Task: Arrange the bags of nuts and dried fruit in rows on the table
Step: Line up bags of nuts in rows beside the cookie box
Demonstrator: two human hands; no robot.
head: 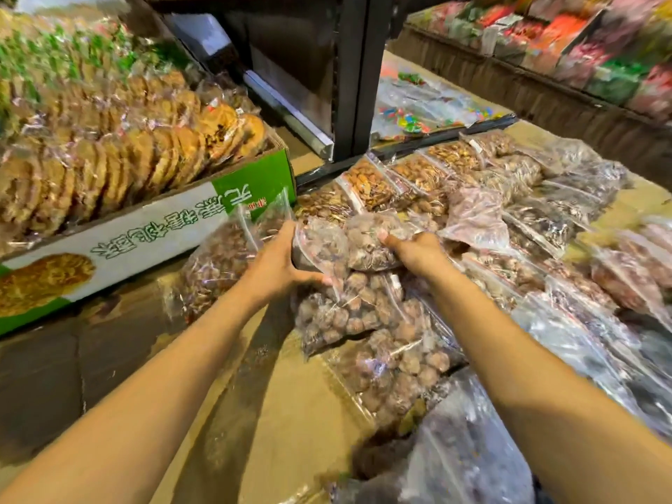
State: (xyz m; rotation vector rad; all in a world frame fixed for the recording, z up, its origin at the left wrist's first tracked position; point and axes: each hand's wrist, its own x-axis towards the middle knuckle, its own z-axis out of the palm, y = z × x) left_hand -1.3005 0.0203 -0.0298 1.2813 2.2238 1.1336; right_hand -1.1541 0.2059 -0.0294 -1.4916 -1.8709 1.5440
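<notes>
Clear bags of nuts and dried fruit lie overlapping on a cardboard-covered table (291, 412). My left hand (280, 263) grips the left edge of a bag of brown walnuts (320, 249). My right hand (418, 252) holds a second walnut bag (367, 245) just right of it, thumb on top. Below them two more walnut bags (349, 314) (396, 372) lie in a column toward me. Another bag of dark nuts (218, 267) sits left of my left hand. Bags of almonds (367, 183) and other nuts (451, 158) form a row at the back.
A green and white carton (152, 227) full of wrapped round cakes stands at the left, close to my left hand. A black metal post (360, 74) rises behind the back row. Dark fruit bags (567, 209) fill the right. Colourful packets (582, 38) line shelves at the far right.
</notes>
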